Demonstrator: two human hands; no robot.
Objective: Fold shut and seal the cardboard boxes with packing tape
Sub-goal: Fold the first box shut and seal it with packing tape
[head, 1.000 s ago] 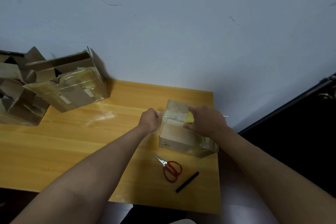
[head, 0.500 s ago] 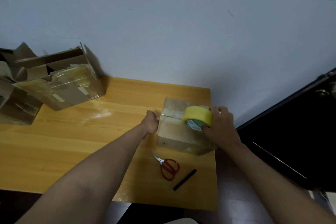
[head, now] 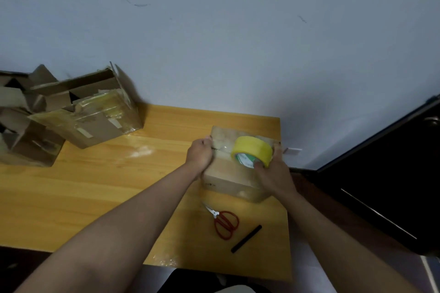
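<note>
Since the earlier frame, right hand [head: 273, 173] has drawn tape roll [head: 252, 152] rightward across box [head: 228, 173] on table [head: 95, 185], fingers curled round it. Left hand [head: 199, 155] pinches tape end at box edge. Risk: slipping end wrinkles the strip.
</note>
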